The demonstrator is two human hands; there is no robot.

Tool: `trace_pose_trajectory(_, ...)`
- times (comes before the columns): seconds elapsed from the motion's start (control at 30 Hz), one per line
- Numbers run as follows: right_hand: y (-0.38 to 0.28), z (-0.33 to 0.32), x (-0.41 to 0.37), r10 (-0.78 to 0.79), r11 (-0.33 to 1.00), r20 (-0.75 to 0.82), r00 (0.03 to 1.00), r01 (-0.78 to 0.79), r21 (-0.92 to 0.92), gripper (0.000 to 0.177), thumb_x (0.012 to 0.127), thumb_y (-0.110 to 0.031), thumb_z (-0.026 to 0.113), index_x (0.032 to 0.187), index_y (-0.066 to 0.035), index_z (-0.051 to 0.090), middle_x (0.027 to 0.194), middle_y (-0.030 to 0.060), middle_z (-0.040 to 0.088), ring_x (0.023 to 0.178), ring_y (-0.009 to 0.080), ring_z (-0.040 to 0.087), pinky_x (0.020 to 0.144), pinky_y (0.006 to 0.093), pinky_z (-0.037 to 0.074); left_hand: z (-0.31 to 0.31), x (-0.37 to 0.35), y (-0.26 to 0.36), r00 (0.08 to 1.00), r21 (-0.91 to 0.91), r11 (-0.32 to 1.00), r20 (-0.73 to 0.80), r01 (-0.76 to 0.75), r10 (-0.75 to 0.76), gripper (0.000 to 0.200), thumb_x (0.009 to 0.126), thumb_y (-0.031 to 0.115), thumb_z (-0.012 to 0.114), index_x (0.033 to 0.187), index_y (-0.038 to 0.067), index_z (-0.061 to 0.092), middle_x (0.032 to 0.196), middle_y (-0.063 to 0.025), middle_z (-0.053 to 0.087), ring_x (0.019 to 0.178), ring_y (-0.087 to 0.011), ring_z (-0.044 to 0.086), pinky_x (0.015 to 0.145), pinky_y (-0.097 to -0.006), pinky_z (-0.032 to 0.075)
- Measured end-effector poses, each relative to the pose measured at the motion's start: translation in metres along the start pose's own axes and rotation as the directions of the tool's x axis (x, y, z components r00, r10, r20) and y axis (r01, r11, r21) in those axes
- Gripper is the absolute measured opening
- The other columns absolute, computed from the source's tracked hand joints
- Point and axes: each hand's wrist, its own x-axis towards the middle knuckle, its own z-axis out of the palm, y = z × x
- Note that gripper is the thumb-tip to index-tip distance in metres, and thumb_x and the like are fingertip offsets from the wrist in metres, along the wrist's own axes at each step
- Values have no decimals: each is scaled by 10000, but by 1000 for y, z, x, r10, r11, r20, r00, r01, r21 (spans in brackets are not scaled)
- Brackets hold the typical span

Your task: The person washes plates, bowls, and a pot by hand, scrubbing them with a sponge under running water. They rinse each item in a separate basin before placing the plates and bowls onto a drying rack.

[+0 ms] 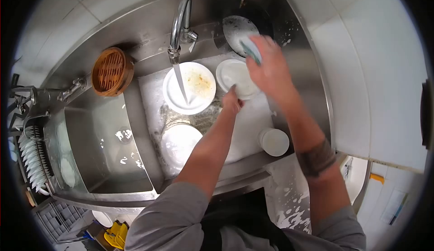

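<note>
Both forearms reach forward over the sink (318, 88), the right one farther out. White round dishware (275, 142) sits near the front edge, a white plate (181, 143) left of it. Left hand (232, 101): partly closed, pinching the near rim of the small plate (235, 77), thumb on top. That plate is over the suds, just right of the large stained plate (199, 86) under running water. Right hand (270, 68): blurred, fingers closed round a sponge (251, 51), just above the small plate's right side. Beyond: dark pan (262, 18) with foam, tap (175, 38).
</note>
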Motion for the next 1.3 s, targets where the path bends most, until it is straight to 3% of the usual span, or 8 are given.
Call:
trace_pose_trajectory(0.17,69,84,90,94,876,236,967,32,-482,595,846,-170,675,1410,-11,572,1260,245,665,1191,397,630,1103,434,478,19,-22,42,942,471,855,329,-216,57,277,958,210,601,841,-20,698,645,-188,647,576,-323,647,507,-469,495)
trace_pose_trajectory(0.23,84,103,122,277,901,681,678,64,-430,608,856,-179,694,1436,-28,586,1449,228,603,1322,386,589,1113,444,468,4,-63,70,408,774,-294,567,-560,716,265,905,130,588,861,-108,696,746,-292,699,718,-450,720,664,-526,564)
trace_pose_trajectory(0.5,-54,79,-7,125,910,142,982,-170,377,471,902,-275,768,1296,-46,648,1084,158,761,976,297,742,838,427,565,-120,-190,172,744,382,641,260,-665,616,408,1047,196,595,1393,-22,606,1172,-159,727,1077,-252,686,936,-380,535)
trace_pose_trajectory(0.67,-100,222,-59,273,962,-102,957,-272,25,608,963,-269,676,1518,-89,509,1563,195,504,1417,386,500,1172,464,412,-145,-201,159,694,369,607,175,-704,698,389,1110,289,517,1234,-48,667,1054,-115,709,940,-201,644,846,-368,524)
trace_pose_trajectory(0.73,-124,233,-93,-151,797,199,968,0,604,608,1017,-275,599,1580,-107,441,1665,172,367,1524,412,330,1262,459,288,-172,-202,167,664,429,582,60,-691,745,416,1117,309,517,1105,-78,669,1002,-133,695,865,-194,615,767,-369,514)
trace_pose_trajectory(0.9,-114,210,-145,-38,997,261,965,21,68,582,1020,-235,589,1538,-19,435,1602,231,419,1492,438,361,1242,546,292,-254,-231,172,639,397,581,19,-711,769,452,1109,337,552,1220,-85,672,924,-150,737,852,-189,648,754,-341,524)
trace_pose_trajectory(1.2,-136,212,-224,50,973,190,981,-91,210,490,893,-225,763,1352,-100,647,1413,211,584,1295,464,534,1110,517,435,-311,-233,176,755,511,627,69,-588,652,346,1038,203,669,1259,-64,658,1116,-172,745,959,-246,702,855,-398,555)
trace_pose_trajectory(1.3,-169,211,-208,759,-68,368,538,-497,865,489,859,-35,782,1325,-22,636,1353,193,630,1171,349,644,980,460,536,-318,-216,148,752,211,722,167,-659,638,392,1033,159,675,1355,-52,601,1224,-161,716,1086,-259,680,947,-394,534)
